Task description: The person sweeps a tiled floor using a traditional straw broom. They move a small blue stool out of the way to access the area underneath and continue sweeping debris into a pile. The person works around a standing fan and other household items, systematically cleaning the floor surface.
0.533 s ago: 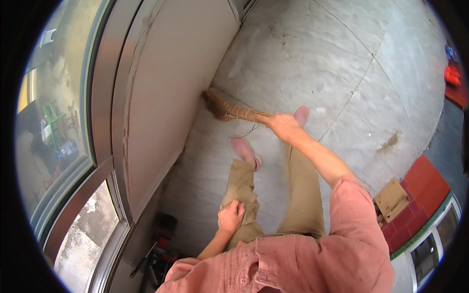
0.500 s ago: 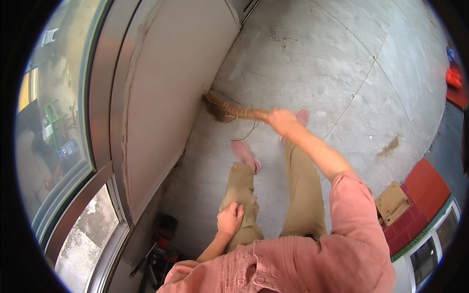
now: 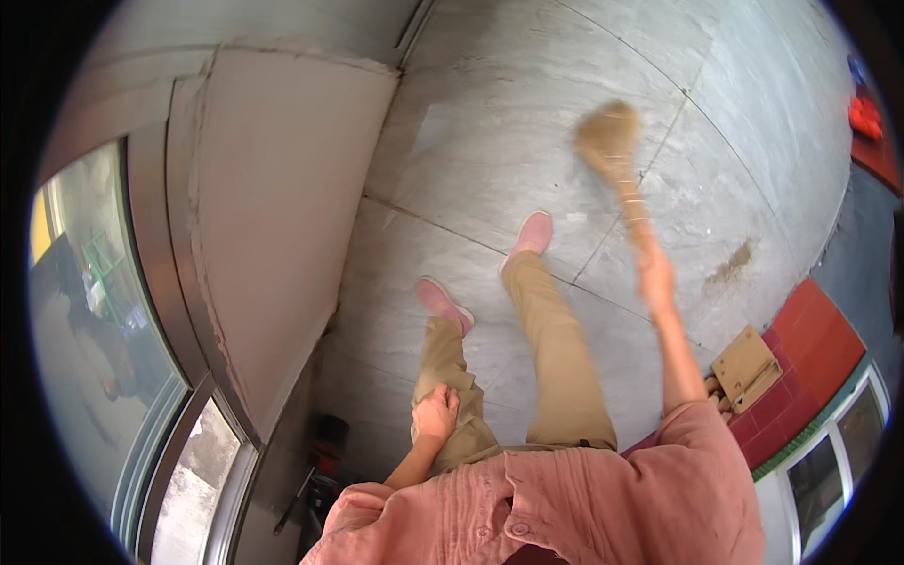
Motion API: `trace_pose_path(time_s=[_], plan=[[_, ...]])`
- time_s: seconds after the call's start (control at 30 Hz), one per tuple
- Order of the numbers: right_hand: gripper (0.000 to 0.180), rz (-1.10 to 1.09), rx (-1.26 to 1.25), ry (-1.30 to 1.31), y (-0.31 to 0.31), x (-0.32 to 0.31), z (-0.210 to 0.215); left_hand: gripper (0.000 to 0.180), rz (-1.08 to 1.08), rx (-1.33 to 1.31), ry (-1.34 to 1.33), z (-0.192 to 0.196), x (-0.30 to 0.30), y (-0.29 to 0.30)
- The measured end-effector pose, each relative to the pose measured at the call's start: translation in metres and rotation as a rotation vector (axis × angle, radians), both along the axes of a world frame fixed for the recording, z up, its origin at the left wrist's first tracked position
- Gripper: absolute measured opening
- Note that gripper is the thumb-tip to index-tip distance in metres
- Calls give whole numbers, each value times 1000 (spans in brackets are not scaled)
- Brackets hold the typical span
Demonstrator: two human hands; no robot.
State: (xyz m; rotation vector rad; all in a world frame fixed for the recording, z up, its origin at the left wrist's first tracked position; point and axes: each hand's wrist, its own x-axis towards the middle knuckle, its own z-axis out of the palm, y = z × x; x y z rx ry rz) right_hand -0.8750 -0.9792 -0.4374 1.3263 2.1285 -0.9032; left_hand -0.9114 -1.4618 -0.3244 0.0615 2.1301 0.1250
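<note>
Window (image 3: 80, 339): glass, far left of the right pink shoe (image 3: 530, 234).
Left hand (image 3: 436, 412): fingers curled narrow on the tan trouser leg (image 3: 444, 356), below and left of that shoe; whether they pinch cloth, cannot tell.
Broom (image 3: 623, 177): blurred over gray floor (image 3: 452, 169), above and right of the shoe.
Right hand (image 3: 656, 280): blurred, wrapped around the broom's handle, right of the shoe and slightly lower.
Cardboard (image 3: 747, 367): 1 tan piece, farther to the shoe's lower right.

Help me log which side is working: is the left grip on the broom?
No, the right grip holds the broom, while the left grip rests on the left trouser leg.
</note>
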Motion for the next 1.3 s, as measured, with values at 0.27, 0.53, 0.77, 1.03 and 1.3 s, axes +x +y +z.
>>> trace_pose_path(time_s=[0.27, 0.53, 0.77, 1.03, 1.3], plan=[[48, 624, -194, 45, -50, -51, -56, 25, -123, -79, -99, 8, -39, 27], [57, -50, 198, -203, 112, 162, 27, 57, -220, -48, 165, 30, -108, 99], [54, 114, -25, 176, 34, 16, 35, 109, -52, -124, -135, -8, -133, 151], [45, 854, -36, 220, 23, -303, -51, 89, -231, -71, -88, -31, -213, 190], [53, 10, 190, -88, 225, -156, -43, 87, -210, -78, -182, -36, -254, 197]])
